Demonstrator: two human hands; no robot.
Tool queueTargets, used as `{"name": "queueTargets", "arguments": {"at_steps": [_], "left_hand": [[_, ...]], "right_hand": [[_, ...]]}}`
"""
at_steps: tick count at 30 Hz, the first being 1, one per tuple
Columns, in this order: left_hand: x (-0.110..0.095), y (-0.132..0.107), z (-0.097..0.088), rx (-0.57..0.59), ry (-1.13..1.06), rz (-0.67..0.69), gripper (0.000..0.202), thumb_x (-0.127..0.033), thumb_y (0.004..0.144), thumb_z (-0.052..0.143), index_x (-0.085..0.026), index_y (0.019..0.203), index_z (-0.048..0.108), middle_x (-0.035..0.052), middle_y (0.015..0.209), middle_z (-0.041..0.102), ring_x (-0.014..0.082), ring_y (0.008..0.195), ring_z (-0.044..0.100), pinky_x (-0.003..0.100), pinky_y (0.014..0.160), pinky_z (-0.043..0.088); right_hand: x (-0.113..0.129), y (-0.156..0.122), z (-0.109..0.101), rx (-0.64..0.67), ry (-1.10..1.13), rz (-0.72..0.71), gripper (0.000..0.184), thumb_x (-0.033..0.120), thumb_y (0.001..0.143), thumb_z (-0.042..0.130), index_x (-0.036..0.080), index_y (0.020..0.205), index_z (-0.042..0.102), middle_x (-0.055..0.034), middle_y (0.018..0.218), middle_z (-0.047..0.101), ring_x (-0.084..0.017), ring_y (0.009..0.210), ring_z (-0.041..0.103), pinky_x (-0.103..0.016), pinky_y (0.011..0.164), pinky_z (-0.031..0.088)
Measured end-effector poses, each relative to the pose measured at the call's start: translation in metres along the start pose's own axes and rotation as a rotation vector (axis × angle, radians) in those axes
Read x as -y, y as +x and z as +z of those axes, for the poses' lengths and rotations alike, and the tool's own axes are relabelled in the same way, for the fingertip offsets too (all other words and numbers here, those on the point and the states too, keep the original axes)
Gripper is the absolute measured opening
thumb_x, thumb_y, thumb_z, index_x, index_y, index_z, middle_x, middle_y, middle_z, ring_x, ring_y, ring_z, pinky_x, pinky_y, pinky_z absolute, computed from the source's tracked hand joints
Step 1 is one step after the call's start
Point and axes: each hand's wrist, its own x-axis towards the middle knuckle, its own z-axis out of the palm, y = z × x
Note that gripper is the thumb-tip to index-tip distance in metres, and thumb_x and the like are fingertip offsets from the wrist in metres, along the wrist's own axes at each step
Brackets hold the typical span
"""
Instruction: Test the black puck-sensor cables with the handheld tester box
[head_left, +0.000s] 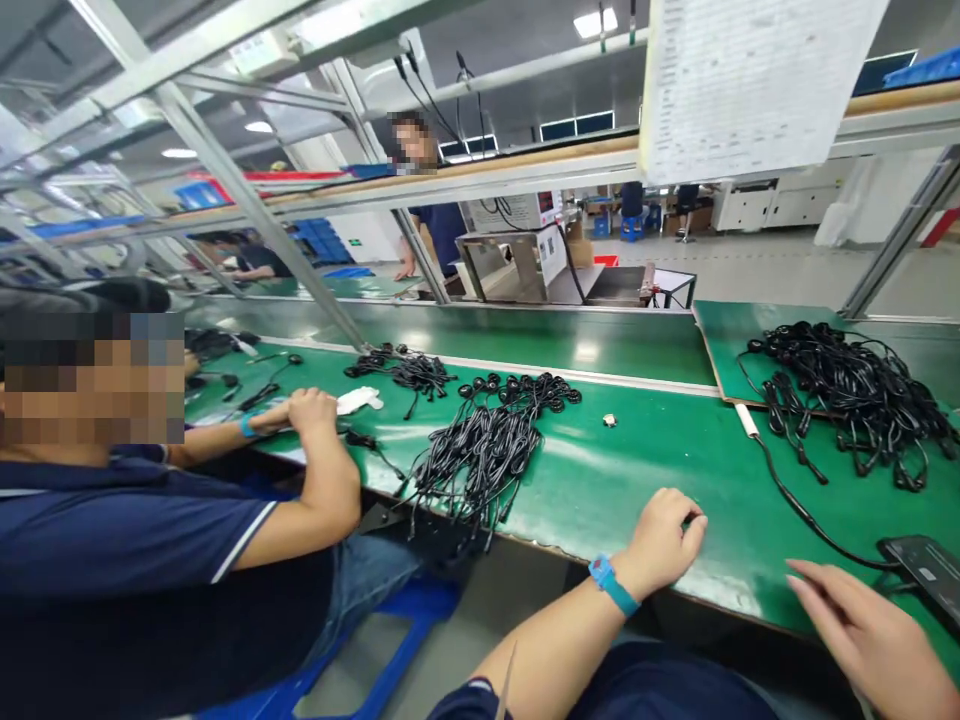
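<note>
My left hand [667, 540] rests on the near edge of the green bench [615, 480], fingers curled into a loose fist with nothing visible in it; a blue band sits on that wrist. My right hand [870, 630] lies at the bench edge with fingers stretched out flat, empty. Just beyond its fingertips is a black flat device [926, 570] with a black cable [795, 500] running from it to a white plug end [746, 420]. A large heap of black cables [847, 390] sits at the right, partly on a green board.
A second bundle of black cables [487, 440] hangs over the bench edge, and a smaller one [405, 370] lies behind it. A seated co-worker in a dark shirt [150, 540] works at the left. Another person [435, 220] stands behind the metal frame. A paper sheet [750, 80] hangs overhead.
</note>
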Motion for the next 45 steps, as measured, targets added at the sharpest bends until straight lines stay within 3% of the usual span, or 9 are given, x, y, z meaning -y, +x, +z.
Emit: {"name": "queueTargets", "arguments": {"at_steps": [3,9,15,20,23,29,33,37,45], "left_hand": [[-0.003,0.003,-0.002,0.014,-0.051,-0.048,0.011,-0.019,0.092,0.061,-0.017,0.082,0.066,0.006,0.086,0.068,0.0212,0.088,0.061,0.034,0.085,0.048],[0.016,0.01,-0.008,0.04,-0.245,-0.225,0.021,-0.028,0.1,0.051,-0.015,0.09,0.066,0.0053,0.087,0.07,0.0179,0.082,0.063,0.029,0.078,0.05],[0.009,-0.005,-0.026,0.047,-0.176,-0.198,0.013,-0.023,0.097,0.057,-0.016,0.092,0.067,0.0055,0.092,0.072,0.0195,0.09,0.065,0.032,0.085,0.053],[-0.023,-0.037,-0.025,0.143,0.381,0.113,0.019,-0.03,0.099,0.057,-0.014,0.103,0.065,0.0143,0.115,0.064,0.0297,0.118,0.057,0.043,0.1,0.048],[-0.034,-0.047,-0.021,0.144,0.561,0.155,0.028,-0.034,0.103,0.049,-0.012,0.112,0.063,0.0163,0.116,0.061,0.0309,0.119,0.055,0.044,0.102,0.046],[-0.028,-0.049,-0.02,0.139,0.487,0.176,0.043,-0.05,0.1,0.057,-0.011,0.116,0.065,0.0203,0.131,0.059,0.0343,0.132,0.05,0.047,0.111,0.041],[-0.012,-0.05,-0.049,0.253,0.279,0.14,0.036,-0.05,0.099,0.061,-0.016,0.11,0.068,0.0134,0.119,0.068,0.0281,0.118,0.06,0.043,0.105,0.049],[0.004,-0.056,-0.076,0.178,0.206,0.044,0.025,-0.037,0.1,0.06,-0.015,0.108,0.068,0.0121,0.118,0.069,0.0263,0.118,0.06,0.043,0.104,0.049],[0.005,-0.064,-0.07,0.156,0.26,0.106,0.028,-0.041,0.099,0.057,-0.016,0.101,0.068,0.0138,0.128,0.066,0.0299,0.123,0.057,0.046,0.101,0.05]], "right_hand": [[0.033,0.022,0.03,0.13,0.035,-0.098,0.034,0.045,0.108,0.046,0.021,0.111,0.07,-0.0043,0.103,0.074,-0.019,0.089,0.071,-0.029,0.079,0.059],[0.039,0.038,0.073,0.142,-0.138,0.116,0.039,0.045,0.105,0.044,0.019,0.107,0.073,-0.0064,0.094,0.074,-0.022,0.083,0.069,-0.033,0.075,0.055],[0.039,0.035,0.066,0.046,-0.17,0.13,0.041,0.048,0.101,0.046,0.019,0.098,0.075,-0.0058,0.092,0.074,-0.022,0.079,0.069,-0.032,0.07,0.05],[0.031,0.037,0.071,0.051,-0.246,0.157,0.043,0.051,0.097,0.048,0.02,0.098,0.077,-0.004,0.084,0.073,-0.021,0.076,0.068,-0.032,0.063,0.044],[0.024,0.037,0.072,0.078,-0.274,0.225,0.045,0.055,0.092,0.047,0.022,0.099,0.077,-0.0031,0.079,0.071,-0.021,0.074,0.066,-0.032,0.06,0.043],[0.02,0.04,0.065,0.132,-0.243,0.371,0.046,0.061,0.086,0.051,0.024,0.099,0.076,-0.0049,0.081,0.072,-0.023,0.073,0.065,-0.033,0.059,0.042],[0.021,0.038,0.063,0.137,-0.239,0.382,0.045,0.061,0.086,0.053,0.025,0.097,0.076,-0.0051,0.077,0.071,-0.024,0.069,0.066,-0.033,0.056,0.043],[0.015,0.03,0.063,0.146,-0.269,0.425,0.045,0.065,0.084,0.053,0.029,0.097,0.075,-0.0026,0.078,0.07,-0.025,0.071,0.067,-0.035,0.056,0.047],[0.01,0.022,0.062,0.156,-0.226,0.501,0.043,0.068,0.077,0.058,0.033,0.094,0.075,-0.0028,0.077,0.069,-0.026,0.067,0.068,-0.037,0.05,0.049]]}}
